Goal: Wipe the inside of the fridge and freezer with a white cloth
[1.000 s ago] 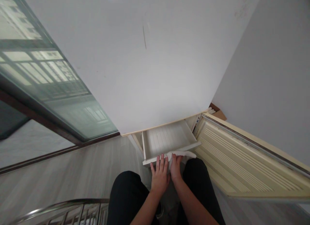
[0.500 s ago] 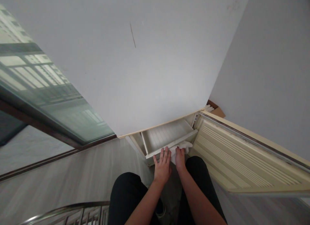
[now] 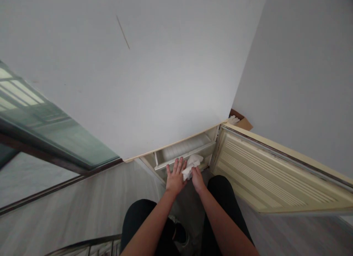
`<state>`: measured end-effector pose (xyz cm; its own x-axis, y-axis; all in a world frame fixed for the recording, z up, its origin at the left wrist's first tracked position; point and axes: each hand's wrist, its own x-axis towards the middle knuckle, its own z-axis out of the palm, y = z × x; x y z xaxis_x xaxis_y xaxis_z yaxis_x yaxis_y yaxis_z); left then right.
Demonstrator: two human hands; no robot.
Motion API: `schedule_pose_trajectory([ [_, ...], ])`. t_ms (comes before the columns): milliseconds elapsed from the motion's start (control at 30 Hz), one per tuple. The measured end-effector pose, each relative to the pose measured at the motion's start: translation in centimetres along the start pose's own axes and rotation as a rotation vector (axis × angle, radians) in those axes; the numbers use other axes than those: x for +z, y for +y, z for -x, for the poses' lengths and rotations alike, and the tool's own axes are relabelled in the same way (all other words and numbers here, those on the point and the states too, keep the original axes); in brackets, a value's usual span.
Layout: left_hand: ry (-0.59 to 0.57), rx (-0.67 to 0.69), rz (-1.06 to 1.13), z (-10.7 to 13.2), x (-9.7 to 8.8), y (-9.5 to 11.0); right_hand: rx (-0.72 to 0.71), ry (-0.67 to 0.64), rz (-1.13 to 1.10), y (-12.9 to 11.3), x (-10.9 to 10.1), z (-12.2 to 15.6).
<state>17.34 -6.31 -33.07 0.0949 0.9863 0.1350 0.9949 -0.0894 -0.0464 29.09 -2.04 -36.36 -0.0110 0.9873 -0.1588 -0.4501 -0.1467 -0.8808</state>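
Note:
A white drawer [image 3: 185, 156] is partly pulled out from a cream cabinet [image 3: 150, 161] that looks like a small refrigerator or freezer. My left hand [image 3: 175, 178] lies against the drawer's front edge with fingers spread. In my right hand [image 3: 197, 179] is a crumpled white cloth or tissue [image 3: 193, 162], pinched by fingers that are partly hidden. The cloth lies between the two hands, close to the left fingers and just in front of the drawer. To the right, the ribbed cabinet door [image 3: 256, 171] stands wide open.
A cardboard box [image 3: 244, 123] holding white gloves [image 3: 234, 119] sits behind the door's hinge side. At left is a glass panel [image 3: 91, 147] in a dark frame. A metal rail [image 3: 91, 242] curves at bottom left, beside my knees [image 3: 220, 190].
The drawer has slid further into the cabinet, so less of its inside shows. My right hand has brought the cloth leftward, nearer my left hand. The view has shifted slightly.

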Motion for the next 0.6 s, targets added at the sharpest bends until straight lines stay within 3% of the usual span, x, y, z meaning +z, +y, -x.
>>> schedule_pose_trajectory([
  [133, -0.033, -0.014, -0.05, -0.4, 1.5, -0.6, 0.037, 0.088, -0.139, 0.0, 0.4, -0.6],
  [267, -0.027, -0.066, -0.054, -1.5, 2.6, -0.6, 0.081, 0.124, -0.381, -1.5, 0.0, -0.8],
  [433, -0.015, -0.148, -0.058, -4.0, 2.7, -1.1, 0.123, 0.115, -0.446, -2.6, -0.8, 0.0],
  [600, -0.037, -0.186, -0.042, -6.8, 2.2, -2.8, 0.197, 0.134, -0.544, -1.6, -1.2, 0.4],
])
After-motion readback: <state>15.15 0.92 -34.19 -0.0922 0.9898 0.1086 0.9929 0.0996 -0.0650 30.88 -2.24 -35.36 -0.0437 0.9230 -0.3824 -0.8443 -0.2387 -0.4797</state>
